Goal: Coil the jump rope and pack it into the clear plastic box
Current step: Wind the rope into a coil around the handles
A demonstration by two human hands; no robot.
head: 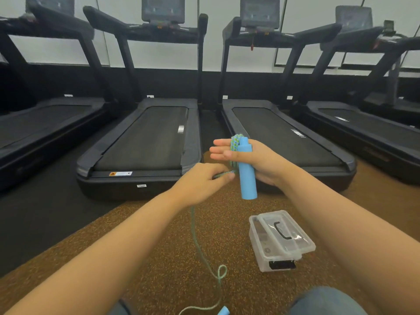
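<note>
Black treadmills (145,137) ahead, clear plastic box (281,239) on brown floor (159,246)

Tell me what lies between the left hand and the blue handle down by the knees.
In the head view, loose rope hangs from the left hand, crosses the brown floor with one small loop, and runs toward that handle.

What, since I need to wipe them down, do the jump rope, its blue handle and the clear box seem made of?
The rope looks like braided textile cord: a blue-green weave shows, matte. The handle is likely foam or soft plastic: even matte blue, no shine; which one is unclear. The box looks like hard clear plastic, see-through and glossy; its black grip and latch look like opaque plastic.
</note>
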